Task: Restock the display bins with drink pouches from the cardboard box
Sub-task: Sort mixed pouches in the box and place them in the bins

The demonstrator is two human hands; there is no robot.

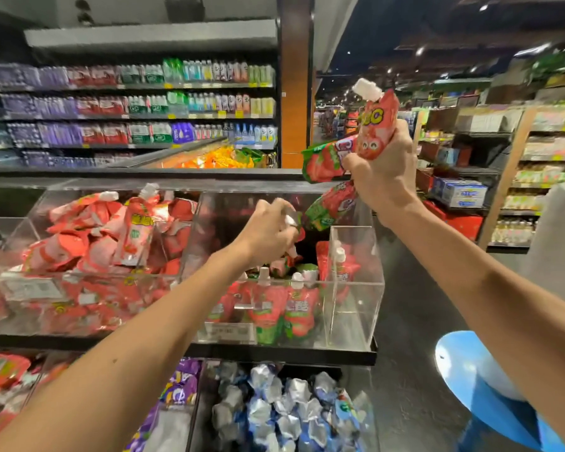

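Head view: right hand (385,181) fingers clench three pouches (377,125), top one cap up; below them the bin (356,288) has room at its right end; left hand (268,231) fingers curl, hold unclear.

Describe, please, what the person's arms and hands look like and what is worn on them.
Both arms are bare as far as the frame shows, with no sleeves. The left hand and right hand wear no gloves, and neither wrist shows a watch or band.
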